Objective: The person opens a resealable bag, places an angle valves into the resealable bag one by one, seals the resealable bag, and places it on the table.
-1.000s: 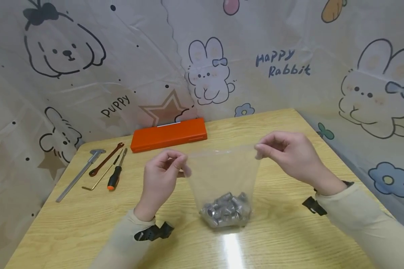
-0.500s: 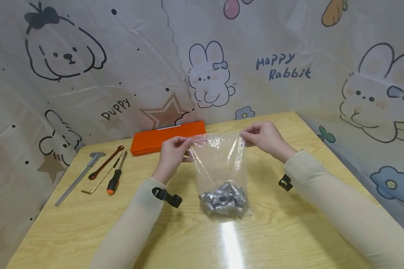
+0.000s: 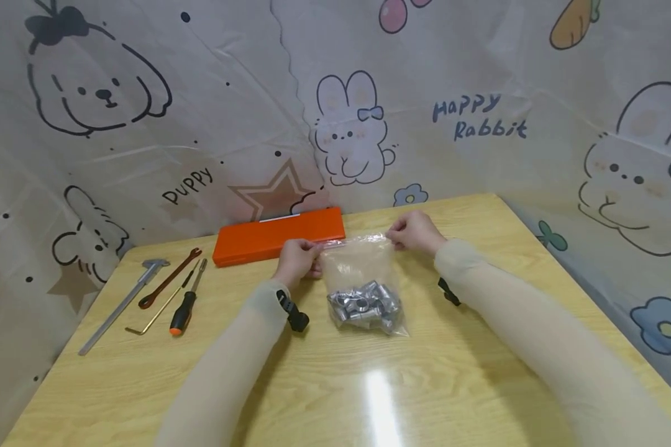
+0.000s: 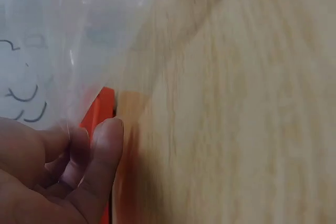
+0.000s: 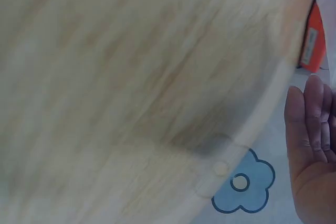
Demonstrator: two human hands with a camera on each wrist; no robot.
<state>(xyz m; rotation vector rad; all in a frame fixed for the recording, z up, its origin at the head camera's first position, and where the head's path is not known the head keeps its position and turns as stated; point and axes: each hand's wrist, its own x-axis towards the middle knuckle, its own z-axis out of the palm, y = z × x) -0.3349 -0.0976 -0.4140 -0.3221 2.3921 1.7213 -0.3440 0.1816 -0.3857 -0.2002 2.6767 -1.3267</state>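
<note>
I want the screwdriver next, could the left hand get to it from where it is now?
Probably yes. The screwdriver lies in the open left of the left hand with bare table between; but that hand pinches the plastic bag and must let go first.

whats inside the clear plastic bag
A heap of small silver metal cylinders sits at the bottom of the clear plastic bag. The pieces underneath the heap are covered, so their count cannot be told.

Occlusions and cut-offs, as we see them

Both wrist views blurred: left hand (image 4: 58,177) cut by the bottom-left corner, right hand (image 5: 312,150) by the right edge. We can't count the metal pieces (image 3: 363,304) in the clear bag (image 3: 358,261); fingertip grip on its top edge too small to resolve.
</note>
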